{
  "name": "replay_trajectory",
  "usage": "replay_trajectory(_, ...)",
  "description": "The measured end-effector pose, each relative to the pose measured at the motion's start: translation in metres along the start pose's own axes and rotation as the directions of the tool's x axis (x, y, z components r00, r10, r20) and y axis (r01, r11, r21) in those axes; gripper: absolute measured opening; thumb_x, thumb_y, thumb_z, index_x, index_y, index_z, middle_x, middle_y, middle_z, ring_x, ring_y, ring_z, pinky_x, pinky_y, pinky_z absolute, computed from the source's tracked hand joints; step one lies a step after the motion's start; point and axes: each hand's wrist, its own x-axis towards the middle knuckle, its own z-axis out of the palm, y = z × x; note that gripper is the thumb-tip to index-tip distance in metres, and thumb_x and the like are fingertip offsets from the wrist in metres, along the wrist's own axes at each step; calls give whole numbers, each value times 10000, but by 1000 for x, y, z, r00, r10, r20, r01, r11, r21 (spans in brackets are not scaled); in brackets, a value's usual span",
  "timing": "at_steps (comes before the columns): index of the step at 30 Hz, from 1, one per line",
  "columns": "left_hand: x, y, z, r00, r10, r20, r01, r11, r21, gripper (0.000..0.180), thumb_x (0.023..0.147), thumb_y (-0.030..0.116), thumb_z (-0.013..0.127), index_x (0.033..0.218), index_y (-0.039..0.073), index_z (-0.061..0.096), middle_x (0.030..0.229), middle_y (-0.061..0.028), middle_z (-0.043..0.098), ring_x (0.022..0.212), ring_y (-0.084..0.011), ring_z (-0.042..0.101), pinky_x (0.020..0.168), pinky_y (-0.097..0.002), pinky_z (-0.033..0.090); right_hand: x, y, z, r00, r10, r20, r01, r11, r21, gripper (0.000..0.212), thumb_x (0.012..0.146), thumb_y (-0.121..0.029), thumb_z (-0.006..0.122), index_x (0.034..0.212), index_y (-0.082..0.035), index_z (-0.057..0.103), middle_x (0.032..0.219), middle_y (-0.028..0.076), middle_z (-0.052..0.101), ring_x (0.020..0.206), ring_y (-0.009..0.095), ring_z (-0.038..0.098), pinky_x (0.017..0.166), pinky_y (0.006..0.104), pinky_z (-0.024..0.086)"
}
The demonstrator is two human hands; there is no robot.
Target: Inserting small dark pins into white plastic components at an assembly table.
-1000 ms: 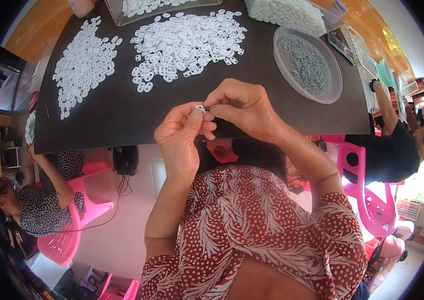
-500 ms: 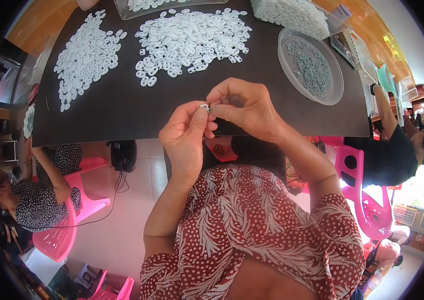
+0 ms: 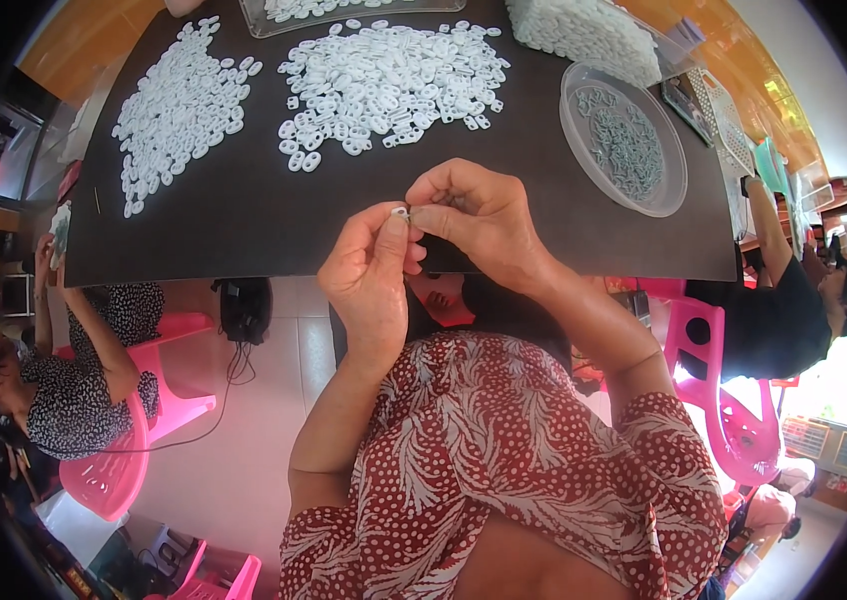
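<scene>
A small white piece [image 3: 400, 211], rounded and mostly covered, is clamped by the left hand [image 3: 366, 275]. Beside it, the right hand's [image 3: 489, 215] fingers are pinched together, contents hidden.

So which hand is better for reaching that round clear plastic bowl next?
Probably the right hand: it looks nearer the bowl. The left hand is farther, pinching a small white plastic piece.

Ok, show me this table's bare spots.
The table is bare between the left white heap, left hand and near edge, and between right hand and round tub. A narrow gap parts that heap from the middle heap. Crowded: the far side, with tray and clear box.
</scene>
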Motion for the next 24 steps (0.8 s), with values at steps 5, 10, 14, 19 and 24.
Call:
replay_trajectory(5, 1, -6, -2, 992, 126, -17, -122, 984, 132, 141, 901, 68, 568, 971, -46, 609, 752, -58, 618, 604, -78, 557, 516, -202, 459, 0, 1, 5, 1000, 3, -27, -4, 998, -55, 133, 832, 25, 609, 959, 47, 577, 882, 53, 609, 797, 88, 580, 694, 223, 492)
replay_trajectory(10, 5, -4, -6, 999, -41, 14, 42, 997, -64, 128, 905, 62, 557, 972, -34, 609, 759, -44, 608, 611, -67, 553, 532, -185, 450, 3, 7, 8, 996, -69, -59, 72, 997, 42, 78, 820, 5, 597, 887, 41, 576, 775, 43, 612, 714, 67, 583, 631, 221, 483)
replay_trajectory(14, 6, -4, -7, 998, -55, 29, 57, 994, -97, 135, 905, 62, 556, 979, -40, 604, 760, -48, 609, 614, -73, 553, 531, -189, 451, 1, 8, 9, 995, -72, -63, 77, 995, 69, 95, 821, 13, 593, 909, 42, 574, 803, 48, 613, 725, 70, 587, 642, 221, 488)
replay_trajectory(19, 6, -5, -6, 999, -50, 18, 51, 994, -98, 133, 905, 64, 559, 981, -35, 606, 757, -42, 607, 615, -71, 553, 533, -186, 449, 0, 8, 12, 993, -50, -103, 60, 993, 105, 100, 825, 12, 592, 920, 37, 576, 817, 40, 611, 726, 65, 580, 642, 211, 485)
replay_trajectory(24, 1, -6, -4, 1000, -5, 2, 5, 1000, -31, 131, 904, 63, 560, 982, -32, 608, 757, -38, 606, 613, -66, 547, 530, -182, 442, -2, 10, 15, 988, -61, -144, 63, 998, 8, 96, 828, 3, 588, 916, 38, 576, 802, 37, 610, 715, 56, 568, 620, 207, 480)
